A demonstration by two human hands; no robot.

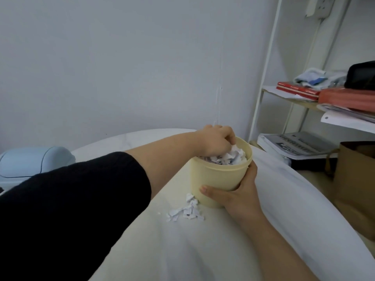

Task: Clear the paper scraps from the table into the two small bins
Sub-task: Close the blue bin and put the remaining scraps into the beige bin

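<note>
Our left hand (217, 141) fills the mouth of the bin (215, 179), fingers curled into scraps (233, 157) heaped to the rim, so nothing else fits in there. Our right hand (239, 191) grips the bin's near-right wall, so that side is taken. A pile (186, 211) of scraps touches the bin's base at near left, beside our left forearm (162, 159). The table (223, 250) lies open near us and at far left up to the blue bin (34, 161). On the right, a shelf (294, 102) and a bag (357, 179) stand just off the edge.

Red books (296, 90) lie on a shelf (292, 101), brown bag (357, 179) nearby.
</note>
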